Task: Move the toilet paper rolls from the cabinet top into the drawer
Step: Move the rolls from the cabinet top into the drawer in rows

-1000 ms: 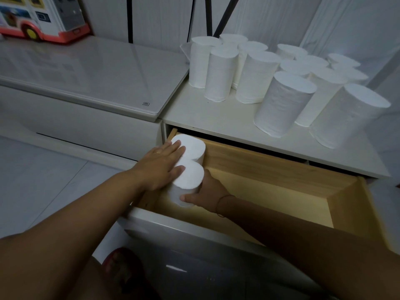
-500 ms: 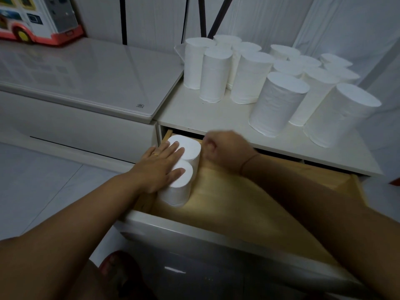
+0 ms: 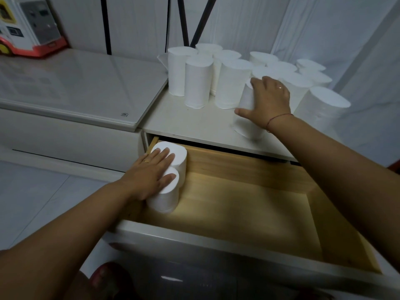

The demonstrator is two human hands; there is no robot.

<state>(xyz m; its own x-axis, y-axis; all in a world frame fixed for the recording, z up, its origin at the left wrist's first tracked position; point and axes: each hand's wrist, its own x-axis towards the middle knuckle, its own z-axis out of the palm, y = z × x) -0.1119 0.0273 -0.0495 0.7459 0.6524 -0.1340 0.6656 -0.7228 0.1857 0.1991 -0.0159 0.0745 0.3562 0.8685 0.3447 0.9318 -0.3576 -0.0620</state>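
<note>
The rolls are plain white cylinders with flat, closed ends, all upright. 2 rolls (image 3: 165, 202) stand touching each other at the left side of the open wooden drawer (image 3: 238, 202). The left hand (image 3: 151, 172) lies flat on their tops, fingers straight, grasping nothing. The remaining rolls (image 3: 197, 87) stand clustered on the white cabinet top (image 3: 190, 124). The right hand (image 3: 268, 100) curls over the front roll (image 3: 246, 124), apparently grasping it; its fingertips are hidden.

We are viewing from one head-worn wide-angle camera, looking forward and down, sitting close above the open drawer (image 3: 238, 202) and cabinet top (image 3: 194, 124).
</note>
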